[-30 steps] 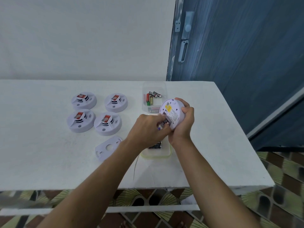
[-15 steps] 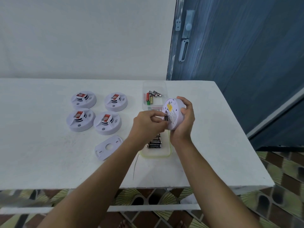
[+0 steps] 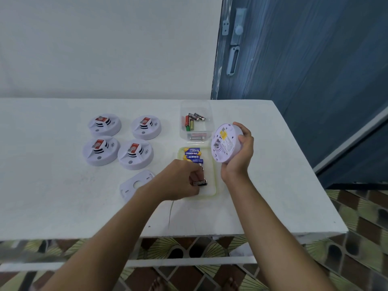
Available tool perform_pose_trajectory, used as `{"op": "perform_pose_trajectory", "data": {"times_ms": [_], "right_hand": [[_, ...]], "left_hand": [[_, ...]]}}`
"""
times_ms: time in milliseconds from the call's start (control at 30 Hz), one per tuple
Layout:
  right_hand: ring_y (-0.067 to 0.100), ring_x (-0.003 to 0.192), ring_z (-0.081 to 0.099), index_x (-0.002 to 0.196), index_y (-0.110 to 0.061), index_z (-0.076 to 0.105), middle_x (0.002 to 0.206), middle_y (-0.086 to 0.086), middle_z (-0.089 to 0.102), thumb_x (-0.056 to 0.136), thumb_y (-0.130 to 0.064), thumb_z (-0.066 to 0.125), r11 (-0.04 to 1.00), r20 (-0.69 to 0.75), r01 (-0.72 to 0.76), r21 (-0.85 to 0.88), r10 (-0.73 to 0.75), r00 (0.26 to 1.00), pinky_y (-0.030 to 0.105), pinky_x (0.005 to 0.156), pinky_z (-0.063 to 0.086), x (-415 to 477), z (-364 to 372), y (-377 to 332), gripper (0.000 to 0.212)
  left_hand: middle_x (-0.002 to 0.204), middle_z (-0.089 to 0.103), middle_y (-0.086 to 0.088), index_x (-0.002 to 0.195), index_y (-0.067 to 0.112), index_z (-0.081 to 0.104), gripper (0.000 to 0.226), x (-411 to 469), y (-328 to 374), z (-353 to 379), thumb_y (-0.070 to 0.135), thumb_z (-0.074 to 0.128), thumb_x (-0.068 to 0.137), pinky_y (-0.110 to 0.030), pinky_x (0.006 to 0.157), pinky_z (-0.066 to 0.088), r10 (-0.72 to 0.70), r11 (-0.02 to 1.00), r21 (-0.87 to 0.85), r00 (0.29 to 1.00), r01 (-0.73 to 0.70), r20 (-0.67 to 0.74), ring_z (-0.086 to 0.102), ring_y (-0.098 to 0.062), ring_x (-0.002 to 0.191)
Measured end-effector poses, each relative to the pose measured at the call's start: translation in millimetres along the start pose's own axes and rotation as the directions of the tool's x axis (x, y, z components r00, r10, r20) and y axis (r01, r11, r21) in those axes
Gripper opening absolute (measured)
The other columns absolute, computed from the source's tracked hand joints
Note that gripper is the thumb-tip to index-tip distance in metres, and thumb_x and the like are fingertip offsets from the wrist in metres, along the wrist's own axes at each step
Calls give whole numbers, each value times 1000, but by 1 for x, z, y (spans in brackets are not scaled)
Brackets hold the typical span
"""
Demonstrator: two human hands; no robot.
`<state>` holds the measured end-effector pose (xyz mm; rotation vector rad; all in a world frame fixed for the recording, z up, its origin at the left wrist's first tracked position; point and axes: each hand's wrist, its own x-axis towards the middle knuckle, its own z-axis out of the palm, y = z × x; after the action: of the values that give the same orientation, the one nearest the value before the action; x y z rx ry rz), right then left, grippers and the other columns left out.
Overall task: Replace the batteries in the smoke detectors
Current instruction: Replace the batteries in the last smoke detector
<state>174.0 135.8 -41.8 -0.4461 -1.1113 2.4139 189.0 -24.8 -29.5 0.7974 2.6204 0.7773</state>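
My right hand (image 3: 239, 156) grips a white round smoke detector (image 3: 225, 142), tilted on edge above the table with its labelled back turned left. My left hand (image 3: 180, 180) reaches down into a shallow tray (image 3: 211, 177) and pinches a black battery (image 3: 199, 182). Yellow-and-blue batteries (image 3: 192, 153) lie at the tray's far end. Behind it, a clear tub (image 3: 196, 120) holds several loose batteries. Several more smoke detectors (image 3: 120, 139) sit face up on the left of the white table (image 3: 52, 196).
A white mounting plate (image 3: 134, 184) lies flat just left of my left wrist. The table's right edge runs close to a blue door (image 3: 304, 70). A white wall stands behind the table. Patterned floor tiles show below the front edge.
My left hand left the detector's back and dropped to the tray, where it now pinches a black battery. My right hand shifted the detector slightly right.
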Motion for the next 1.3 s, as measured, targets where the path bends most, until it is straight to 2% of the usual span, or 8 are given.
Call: {"op": "perform_pose_trajectory", "data": {"times_ms": [200, 433, 567, 767, 1000, 1100, 1167, 1300], "right_hand": [[25, 103, 61, 102, -21, 67, 106, 6, 64, 74, -29, 43, 999, -5, -26, 23, 26, 1000, 26, 66, 54, -3, 3, -3, 38], [26, 103, 60, 102, -23, 67, 109, 7, 64, 74, -32, 43, 998, 25, -56, 15, 55, 998, 26, 67, 53, -6, 4, -3, 38], [24, 99, 62, 102, -21, 67, 107, 7, 64, 73, -32, 44, 997, 35, -70, 15, 69, 997, 28, 72, 52, -6, 4, -2, 39], [27, 101, 61, 112, -12, 65, 109, 10, 63, 73, -32, 45, 997, 15, -70, 44, 70, 997, 34, 79, 50, -4, 11, 0, 48], [24, 94, 61, 127, -7, 60, 106, 10, 63, 74, -36, 41, 991, -5, -88, 98, 89, 996, 26, 66, 52, 13, 16, -8, 63], [28, 95, 59, 119, -11, 62, 97, 8, 63, 73, -38, 43, 988, -15, -126, 84, 128, 992, 29, 69, 49, 27, 16, -10, 57], [29, 93, 58, 109, -13, 62, 91, 6, 62, 72, -39, 44, 987, -15, -144, 76, 146, 989, 30, 71, 47, 36, 17, -12, 49], [23, 82, 55, 94, -15, 59, 79, 1, 60, 79, -38, 44, 983, -24, -178, 45, 179, 984, 27, 66, 44, 52, 20, -17, 31]], "left_hand": [[90, 67, 2, 91, 14, 69, 18, 0, -5, 4, 22, 76, 77, -29, 78, 50, 76, 991, 106, 997, -77, 14, 59, -15, 82], [90, 67, 4, 91, 17, 69, 22, 2, -11, 3, 31, 79, 77, -31, 77, 51, 43, 993, 107, 998, -46, 35, 59, -14, 82], [85, 69, 7, 85, 21, 69, 18, 2, -13, 1, 29, 82, 74, -17, 71, 49, 14, 1000, 10, 1000, -15, 16, 61, -6, 78], [75, 70, 9, 81, 22, 72, 9, 6, -11, -14, 25, 80, 77, -7, 65, 41, 3, 986, -166, 989, -28, -149, 62, -2, 73], [76, 69, 9, 83, 18, 71, 2, 54, -18, -31, 18, 69, 83, -12, 67, 46, -67, 990, -142, 922, 13, -382, 64, -9, 74], [80, 64, 8, 91, 18, 68, 7, 81, -23, -37, 17, 65, 85, -9, 64, 39, -96, 994, -91, 890, 62, -445, 57, -11, 75], [83, 64, 4, 95, 14, 68, 12, 101, -25, -40, 11, 59, 86, -18, 65, 40, -111, 994, -65, 886, 91, -450, 54, -13, 76], [101, 71, -3, 103, 12, 72, 20, 137, -30, -46, 10, 58, 90, -19, 74, 40, -128, 989, 18, 921, 144, -368, 63, -20, 90]]}}
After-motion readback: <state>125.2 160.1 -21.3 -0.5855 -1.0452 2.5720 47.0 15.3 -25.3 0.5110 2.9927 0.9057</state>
